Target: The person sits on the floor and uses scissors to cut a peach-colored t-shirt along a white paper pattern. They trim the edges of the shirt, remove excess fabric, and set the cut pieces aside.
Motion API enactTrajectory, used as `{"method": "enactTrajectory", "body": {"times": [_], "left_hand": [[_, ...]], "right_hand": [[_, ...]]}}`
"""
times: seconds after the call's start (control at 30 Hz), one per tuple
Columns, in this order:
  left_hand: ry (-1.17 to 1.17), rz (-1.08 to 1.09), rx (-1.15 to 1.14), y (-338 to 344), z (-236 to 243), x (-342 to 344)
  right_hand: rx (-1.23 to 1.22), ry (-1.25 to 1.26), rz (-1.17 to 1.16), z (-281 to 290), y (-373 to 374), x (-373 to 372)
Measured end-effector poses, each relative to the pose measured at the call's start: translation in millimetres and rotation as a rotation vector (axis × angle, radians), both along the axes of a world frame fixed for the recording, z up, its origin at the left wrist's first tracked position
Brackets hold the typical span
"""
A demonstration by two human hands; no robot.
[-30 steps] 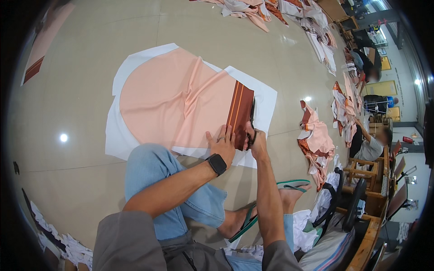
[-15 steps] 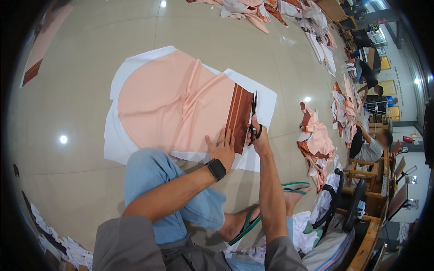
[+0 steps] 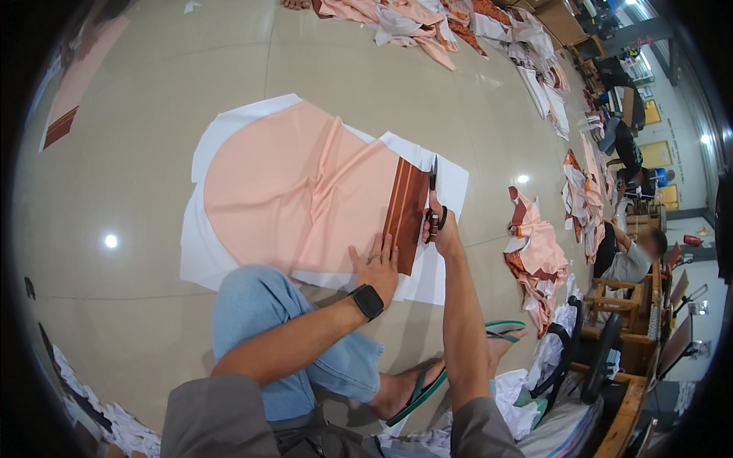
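A peach fabric piece [image 3: 267, 183] with a dark red, orange-striped band [image 3: 408, 210] lies wrinkled over white fabric [image 3: 210, 248] on the tiled floor. My left hand [image 3: 378, 271] rests flat with fingers spread on the peach piece, just at the band's near left end. In my right hand [image 3: 445, 235] are black-handled scissors [image 3: 434, 183], held by the finger loops. Their blades point away from me along the band's right edge, over the white fabric. Whether the blades are parted cannot be made out.
A heap of peach and white cloth [image 3: 534, 244] lies to the right. More cloth piles [image 3: 412, 23] are at the far side. Another striped piece [image 3: 80, 84] lies far left near a person. Wooden furniture and a seated person [image 3: 630, 256] are at the right.
The scissors and right hand remain along the band's right edge with little shift over the cloth. The whole view has moved slightly, and my left hand stays in place on the fabric.
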State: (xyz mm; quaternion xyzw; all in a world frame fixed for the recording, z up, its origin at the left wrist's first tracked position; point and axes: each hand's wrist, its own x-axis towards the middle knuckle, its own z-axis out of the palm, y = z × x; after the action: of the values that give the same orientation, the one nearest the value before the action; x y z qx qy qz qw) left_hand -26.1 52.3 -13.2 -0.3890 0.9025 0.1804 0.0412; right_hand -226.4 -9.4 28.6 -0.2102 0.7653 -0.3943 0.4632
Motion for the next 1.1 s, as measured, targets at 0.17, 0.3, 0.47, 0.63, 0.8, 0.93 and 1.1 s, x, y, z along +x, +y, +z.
{"method": "enactTrajectory", "body": {"times": [0.17, 0.3, 0.47, 0.63, 0.8, 0.93, 1.1], "left_hand": [[0.003, -0.005, 0.037, -1.0, 0.4, -0.2], [-0.017, -0.03, 0.056, -1.5, 3.5, -2.6], [-0.001, -0.001, 0.071, -1.5, 0.8, 3.6], [0.038, -0.015, 0.145, -3.3, 14.0, 0.9], [-0.025, -0.068, 0.205, -8.6, 24.8, 5.1], [-0.023, -0.082, 0.199, -9.2, 22.1, 7.4], [-0.066, -0.1, 0.139, -9.1, 12.5, 12.5]], "right_hand": [[0.032, 0.038, 0.036, 2.3, -24.3, -16.0], [0.017, 0.079, 0.043, -4.3, -21.3, -26.7], [0.031, -0.087, -0.061, 9.5, -28.9, -18.9], [0.003, 0.561, 0.115, 2.3, -23.8, -37.7], [-0.013, 1.101, 0.171, -22.0, 73.8, -17.7], [0.028, 1.024, 0.101, -25.2, 182.7, 13.2], [-0.134, 0.759, -0.559, 42.4, 305.5, 2.3]]}}
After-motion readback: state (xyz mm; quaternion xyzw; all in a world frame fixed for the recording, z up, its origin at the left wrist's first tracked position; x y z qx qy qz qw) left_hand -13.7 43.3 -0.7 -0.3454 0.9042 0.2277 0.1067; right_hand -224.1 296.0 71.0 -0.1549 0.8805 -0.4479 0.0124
